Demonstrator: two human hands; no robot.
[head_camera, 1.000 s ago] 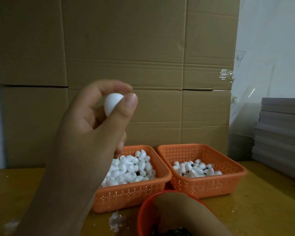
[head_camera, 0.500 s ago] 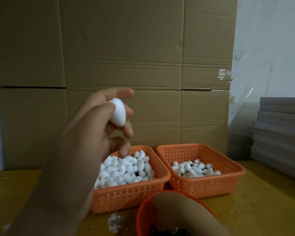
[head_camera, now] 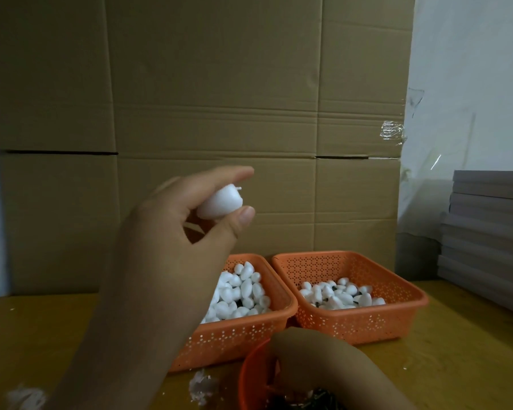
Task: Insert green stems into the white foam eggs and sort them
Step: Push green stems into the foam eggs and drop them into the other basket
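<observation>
My left hand (head_camera: 175,232) is raised in front of the cardboard and pinches one white foam egg (head_camera: 221,202) between thumb and fingers. Below it the left orange basket (head_camera: 234,335) is heaped with plain foam eggs (head_camera: 240,294). The right orange basket (head_camera: 397,294) holds fewer eggs (head_camera: 338,295), some with dark stems showing. At the bottom edge my right hand (head_camera: 323,359) reaches down into an orange bowl (head_camera: 249,377) of dark stems (head_camera: 314,402); its fingers are hidden in the bowl.
Stacked cardboard boxes (head_camera: 205,113) wall off the back of the yellow wooden table (head_camera: 471,365). A pile of grey boards (head_camera: 486,232) stands at the right. White foam crumbs (head_camera: 200,386) lie in front of the left basket.
My left hand has turned the egg in its fingers, from pointing down to lying sideways, and has shifted a little to the right. My right hand stays in the bowl.
</observation>
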